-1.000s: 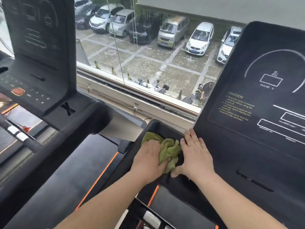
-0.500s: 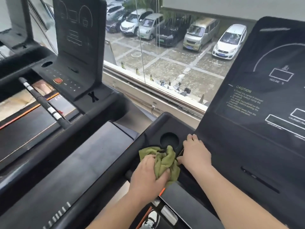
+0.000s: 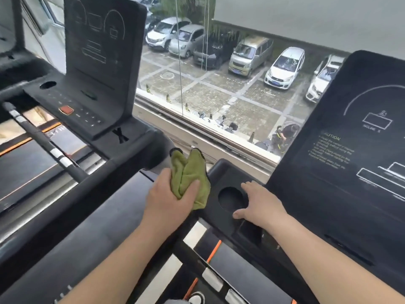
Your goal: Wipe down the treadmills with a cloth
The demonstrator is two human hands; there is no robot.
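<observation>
Cloth (image 3: 188, 178) now leftward — ends toward window (image 3: 219, 95)

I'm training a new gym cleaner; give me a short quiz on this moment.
1. True or false: the left hand grips the crumpled green cloth.
2. The right hand rests: A) on that cloth; B) on the black plastic console tray, beside its round cup recess; C) on the windowsill.
3. What colour is the rounded button on the neighbouring treadmill's console?
Key: 1 true; 2 B; 3 red.
</observation>
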